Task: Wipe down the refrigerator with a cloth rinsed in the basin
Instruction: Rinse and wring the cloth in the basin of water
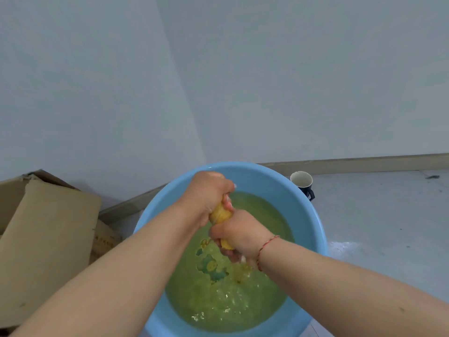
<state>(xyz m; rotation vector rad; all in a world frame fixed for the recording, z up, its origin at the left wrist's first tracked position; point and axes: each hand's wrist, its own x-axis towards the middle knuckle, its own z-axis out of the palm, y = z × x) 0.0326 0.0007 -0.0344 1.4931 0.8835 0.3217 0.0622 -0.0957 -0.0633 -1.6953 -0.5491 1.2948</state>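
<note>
Both forearms reach in from six o'clock; the left hand (206,193) and right hand (239,235) each clench their fingers around a twisted yellow cloth (220,215) above greenish water in the blue basin (308,215). At one o'clock beside it stands a cup (301,180); cardboard boxes (48,234) lie at nine.

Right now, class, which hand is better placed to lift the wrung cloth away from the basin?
Left hand, probably: it grips the yellow cloth's upper end, higher above the water than the right hand.
</note>
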